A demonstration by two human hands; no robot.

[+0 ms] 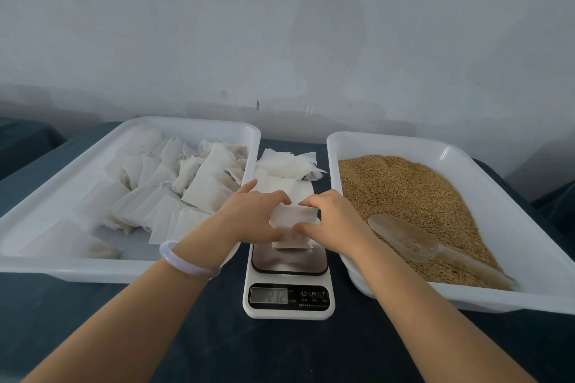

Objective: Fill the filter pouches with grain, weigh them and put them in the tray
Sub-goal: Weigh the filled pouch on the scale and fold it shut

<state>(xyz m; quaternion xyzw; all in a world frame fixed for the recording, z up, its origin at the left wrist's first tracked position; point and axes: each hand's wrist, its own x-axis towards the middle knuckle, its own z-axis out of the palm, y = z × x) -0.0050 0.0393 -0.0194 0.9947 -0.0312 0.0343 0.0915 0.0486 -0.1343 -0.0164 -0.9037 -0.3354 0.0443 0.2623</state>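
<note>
White plastic formed the tray at nine o'clock from the scale, and a loose heap of filter pouches lay across its floor, most toward the far side. A pale bangle ringed the left wrist. The left hand reached in from seven o'clock and pinched the left edge of one pouch between thumb and curled fingers, one finger pointing out straight toward twelve o'clock. That pouch stood upright over the scale's dark platform, its lower edge seeming to touch it, and faint digits showed on the display, too dim to read surely. At twelve o'clock from the scale, a stack of flat empty pouches lay on the dark tablecloth between the two trays. The right hand came in from five o'clock and nipped the pouch's right edge with curled fingertips and thumb. At three o'clock, a second white tray held brown grain, with a clear scoop lying on the grain, its handle toward four o'clock.
</note>
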